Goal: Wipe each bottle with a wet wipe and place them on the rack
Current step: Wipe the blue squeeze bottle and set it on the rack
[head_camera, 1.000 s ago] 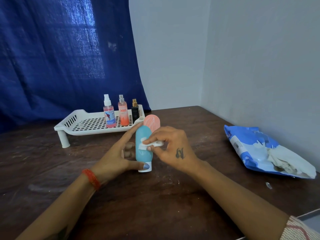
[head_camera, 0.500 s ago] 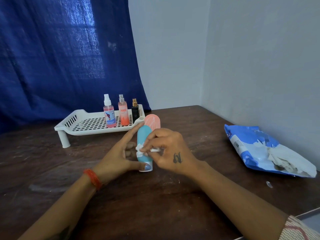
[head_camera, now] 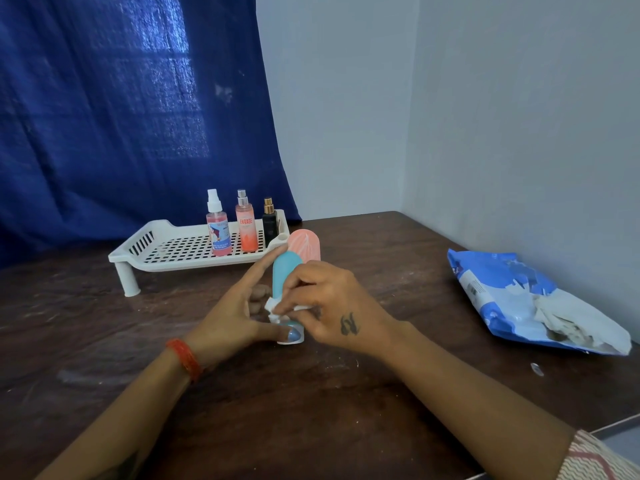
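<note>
Left half of the white perforated plastic rack (head_camera: 166,245) lies bare at frame centre-left; its right end is blocked by three upright spray bottles (head_camera: 242,225). A pink rounded bottle (head_camera: 306,244) stands just before that corner. Blue-white wipes packet (head_camera: 533,303) blocks the right edge.

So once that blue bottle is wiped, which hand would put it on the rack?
Probably the left hand: it already holds the blue bottle and is nearer the rack. The right hand is busy pinching the wipe.
</note>
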A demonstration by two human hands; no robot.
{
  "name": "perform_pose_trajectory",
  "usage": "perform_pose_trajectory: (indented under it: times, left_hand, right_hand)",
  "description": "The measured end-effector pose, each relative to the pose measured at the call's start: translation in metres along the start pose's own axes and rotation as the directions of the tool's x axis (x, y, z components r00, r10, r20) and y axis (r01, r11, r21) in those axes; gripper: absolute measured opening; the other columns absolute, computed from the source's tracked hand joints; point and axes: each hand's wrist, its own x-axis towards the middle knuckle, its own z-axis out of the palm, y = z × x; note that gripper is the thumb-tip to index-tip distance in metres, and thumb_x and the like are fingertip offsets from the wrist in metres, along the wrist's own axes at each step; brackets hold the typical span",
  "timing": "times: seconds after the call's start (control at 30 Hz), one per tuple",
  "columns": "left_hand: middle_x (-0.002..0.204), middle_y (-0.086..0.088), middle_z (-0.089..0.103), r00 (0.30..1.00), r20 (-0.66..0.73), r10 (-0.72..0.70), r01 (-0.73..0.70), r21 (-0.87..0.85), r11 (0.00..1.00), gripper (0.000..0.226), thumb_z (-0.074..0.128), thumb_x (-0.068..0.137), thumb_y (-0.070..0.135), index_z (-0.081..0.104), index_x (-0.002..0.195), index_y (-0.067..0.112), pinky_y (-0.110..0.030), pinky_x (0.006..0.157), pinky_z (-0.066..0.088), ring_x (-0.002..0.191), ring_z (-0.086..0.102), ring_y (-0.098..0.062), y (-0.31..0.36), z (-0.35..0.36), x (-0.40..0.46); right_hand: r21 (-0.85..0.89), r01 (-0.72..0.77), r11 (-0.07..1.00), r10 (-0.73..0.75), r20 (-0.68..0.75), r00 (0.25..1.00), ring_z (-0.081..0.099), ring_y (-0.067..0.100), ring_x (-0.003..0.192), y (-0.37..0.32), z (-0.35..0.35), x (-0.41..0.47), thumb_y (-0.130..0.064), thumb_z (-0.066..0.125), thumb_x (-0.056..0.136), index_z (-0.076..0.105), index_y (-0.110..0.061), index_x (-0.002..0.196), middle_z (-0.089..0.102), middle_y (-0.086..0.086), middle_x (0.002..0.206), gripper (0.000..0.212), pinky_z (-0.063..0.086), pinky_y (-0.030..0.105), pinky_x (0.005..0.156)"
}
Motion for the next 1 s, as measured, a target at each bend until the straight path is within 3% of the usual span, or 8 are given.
perform_pose_trajectory:
  times: [0.13,0.23,0.37,0.43,0.63,0.77,0.9,1.0]
  left_hand:
    - [0.108,-0.010,0.069,1.000,0.002,0.005,-0.005,-0.007,1.000,0.109,0.076,0.064,-0.014,0.026,0.141,0.044,-0.034,0.080,0.057,0.097,0.068,-0.024,0.002,0.001,-0.001]
    - [0.113,-0.010,0.067,1.000,0.003,-0.005,0.005,-0.009,1.000,0.111,0.080,0.061,-0.010,0.026,0.142,0.043,-0.037,0.083,0.057,0.100,0.068,-0.023,0.002,0.001,-0.001]
    - [0.118,-0.005,0.064,1.000,0.000,-0.010,0.010,-0.010,1.000,0.110,0.080,0.061,-0.008,0.025,0.142,0.043,-0.039,0.085,0.056,0.102,0.067,-0.022,0.000,0.001,0.000]
    - [0.120,-0.003,0.064,1.000,-0.002,-0.007,0.007,-0.009,1.000,0.110,0.078,0.062,-0.011,0.025,0.143,0.042,-0.039,0.086,0.056,0.103,0.067,-0.021,0.000,0.001,0.001]
    - [0.117,-0.006,0.063,1.000,0.020,0.014,-0.014,-0.008,1.000,0.110,0.077,0.061,-0.013,0.028,0.139,0.049,-0.032,0.076,0.057,0.101,0.067,-0.023,0.000,-0.001,0.001]
    - [0.109,-0.010,0.068,1.000,0.020,0.010,-0.010,-0.018,1.000,0.110,0.076,0.063,-0.015,0.027,0.139,0.047,-0.031,0.076,0.057,0.095,0.069,-0.025,-0.001,-0.001,0.000]
    - [0.111,-0.009,0.068,1.000,0.004,0.004,-0.004,-0.014,1.000,0.110,0.079,0.061,-0.011,0.027,0.140,0.046,-0.034,0.081,0.057,0.099,0.068,-0.023,-0.002,0.000,0.000]
    - [0.117,-0.007,0.065,1.000,0.013,-0.002,0.002,-0.002,1.000,0.111,0.082,0.060,-0.007,0.027,0.140,0.047,-0.036,0.083,0.057,0.102,0.067,-0.022,-0.001,0.000,0.001]
  right_hand:
    - [0.038,-0.037,0.999,0.035,0.054,0.998,0.059,0.007,0.082,0.005,-0.007,-0.001,-0.001,0.071,0.071,0.075,-0.009,0.083,0.067,0.003,0.086,0.015,0.048,0.015,0.079]
    - [0.002,-0.058,0.998,0.058,-0.024,0.998,0.059,0.007,0.079,0.008,-0.008,-0.003,-0.002,0.069,0.072,0.074,-0.009,0.082,0.067,0.003,0.085,0.014,0.042,0.008,0.076]
    - [-0.059,-0.105,0.993,0.090,-0.218,0.972,0.062,0.013,0.082,0.008,0.002,-0.003,-0.008,0.069,0.077,0.073,-0.006,0.089,0.068,0.008,0.089,0.012,0.049,0.018,0.077]
    - [-0.069,-0.097,0.993,0.078,-0.240,0.968,0.062,0.015,0.084,0.003,0.006,0.000,-0.012,0.065,0.081,0.073,-0.006,0.091,0.067,0.009,0.090,0.014,0.049,0.020,0.079]
    - [-0.004,0.047,0.999,-0.046,0.043,0.998,0.058,0.015,0.086,-0.003,0.002,0.002,-0.001,0.072,0.072,0.074,-0.009,0.085,0.066,0.006,0.088,0.016,0.051,0.027,0.077]
    - [0.046,0.001,0.999,-0.004,0.075,0.997,0.059,0.010,0.082,0.003,-0.005,-0.001,0.001,0.071,0.068,0.074,-0.010,0.080,0.066,0.003,0.084,0.017,0.051,0.024,0.076]
    - [-0.029,-0.066,0.997,0.064,-0.074,0.995,0.059,0.008,0.078,0.013,-0.007,-0.004,-0.002,0.073,0.069,0.075,-0.010,0.080,0.068,0.003,0.082,0.014,0.044,0.012,0.073]
    - [-0.103,-0.116,0.988,0.090,-0.227,0.970,0.060,0.012,0.083,0.014,0.000,-0.004,-0.010,0.070,0.078,0.074,-0.008,0.090,0.068,0.006,0.089,0.013,0.043,0.011,0.079]
